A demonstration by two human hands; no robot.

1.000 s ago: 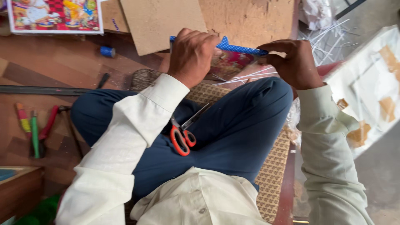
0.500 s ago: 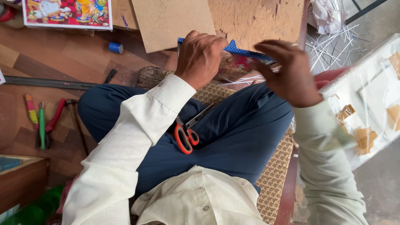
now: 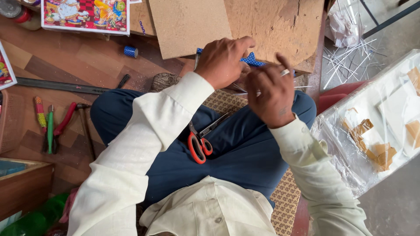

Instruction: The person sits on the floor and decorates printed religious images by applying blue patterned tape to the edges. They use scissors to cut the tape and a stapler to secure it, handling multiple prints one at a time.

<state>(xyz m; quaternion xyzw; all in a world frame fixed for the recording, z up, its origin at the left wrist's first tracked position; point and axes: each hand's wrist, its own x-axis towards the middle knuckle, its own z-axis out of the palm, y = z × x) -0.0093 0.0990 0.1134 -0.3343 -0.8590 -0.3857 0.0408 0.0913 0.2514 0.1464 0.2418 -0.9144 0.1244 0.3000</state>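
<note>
Your left hand pinches the blue strip; right hand looks half-curled, its hold hidden. Keep the strip taut, scissors on lap.

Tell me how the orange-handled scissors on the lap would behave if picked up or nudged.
The scissors lie flat on the blue trouser leg, blades partly open, so they would probably feel stiff and could swing shut when lifted. The cloth slopes, so a nudge might slide them down toward the shirt. Their smooth loop handles likely suit a finger better than a pinch.
</note>
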